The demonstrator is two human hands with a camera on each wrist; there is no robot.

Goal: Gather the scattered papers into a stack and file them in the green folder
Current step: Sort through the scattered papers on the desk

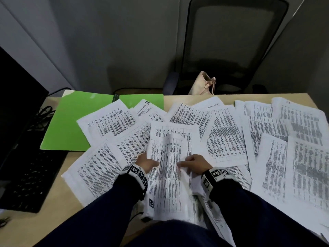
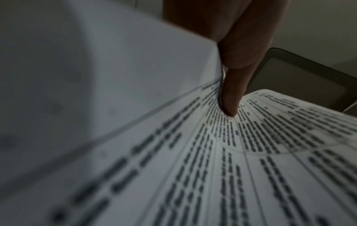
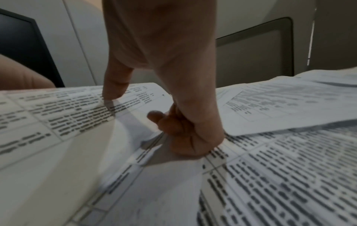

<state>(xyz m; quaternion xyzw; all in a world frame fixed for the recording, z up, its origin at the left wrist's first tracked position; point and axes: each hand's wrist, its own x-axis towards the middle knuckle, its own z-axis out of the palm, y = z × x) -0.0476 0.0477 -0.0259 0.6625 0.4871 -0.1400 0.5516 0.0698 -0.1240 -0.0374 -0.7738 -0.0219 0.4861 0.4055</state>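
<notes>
From the head view, both hands hold a bundle of printed sheets lifted above the desk; the left hand grips its left edge, thumb lying across the top sheet, and the right hand grips the right edge, thumb pointing inward over the print; more loose papers lie fanned across the desk on both sides of the hands and beyond them; the green folder lies open at the far left of the desk, well apart from the hands, with several sheets overlapping its right half; a keyboard sits at the left edge, and a chair with a pale bag on its seat stands behind the desk. From the left wrist view, the thumb presses down on the printed face of the bundle, a blurred sheet rising beside it; the other fingers are hidden behind the paper. From the right wrist view, the thumb presses on the raised sheet while the curled fingers pinch the paper's edge from beneath, knuckles resting on the sheets spread below.
</notes>
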